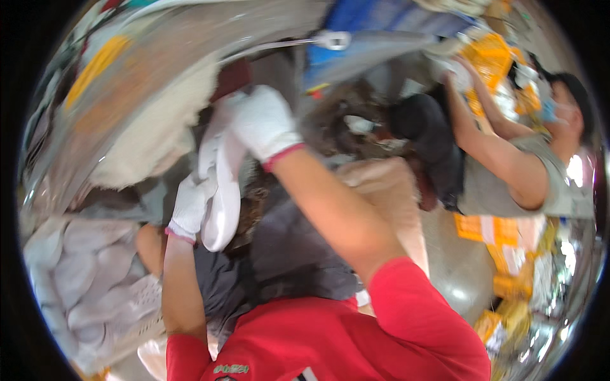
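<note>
My left hand (192, 206), in a white knit glove with a pink cuff, is closed on the side of a white shoe (223, 213). The shoe stands out in front of me, its thick smooth sole edge showing toward the right. At its far end my right hand (264, 120), gloved the same way, is closed over it. Motion blurs the right fingers, and the glove hides that end of the shoe. Just beyond the right hand is a dark red block (235, 79). A cream fleecy pad (159, 127) lies to the left of both hands.
A pile of white shoes (95, 273) sits at my lower left. Clear plastic sheeting (159, 70) spans the far left, near a blue sheet (381, 19). At right, a seated person (508, 159) in white gloves works beside yellow packages (492, 60). Pinkish cloth (387, 190) lies nearby.
</note>
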A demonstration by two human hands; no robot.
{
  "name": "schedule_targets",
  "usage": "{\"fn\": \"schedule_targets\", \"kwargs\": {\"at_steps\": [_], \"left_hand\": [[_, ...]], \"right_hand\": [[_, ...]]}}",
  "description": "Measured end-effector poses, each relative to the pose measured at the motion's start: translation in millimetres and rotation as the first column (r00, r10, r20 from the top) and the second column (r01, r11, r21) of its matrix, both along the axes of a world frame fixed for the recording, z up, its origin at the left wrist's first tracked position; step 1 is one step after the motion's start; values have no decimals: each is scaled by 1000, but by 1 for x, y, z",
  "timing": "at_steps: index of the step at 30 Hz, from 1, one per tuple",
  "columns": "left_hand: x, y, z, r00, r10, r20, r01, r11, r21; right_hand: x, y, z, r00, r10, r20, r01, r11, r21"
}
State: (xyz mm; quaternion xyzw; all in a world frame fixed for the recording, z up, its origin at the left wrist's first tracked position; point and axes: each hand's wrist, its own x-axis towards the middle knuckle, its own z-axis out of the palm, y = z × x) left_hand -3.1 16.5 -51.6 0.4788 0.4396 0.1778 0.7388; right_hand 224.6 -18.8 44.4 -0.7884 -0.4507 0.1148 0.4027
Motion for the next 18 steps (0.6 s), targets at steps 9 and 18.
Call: {"fn": "schedule_targets", "kwargs": {"at_steps": [9, 18], "left_hand": [[91, -10, 5, 992, 108, 62, -105, 993, -55], [50, -5, 5, 495, 512, 702, -49, 823, -567]], "right_hand": [[-16, -113, 25, 446, 522, 727, -366, 847, -384], [-88, -81, -20, 655, 387, 650, -471, 881, -50]]}}
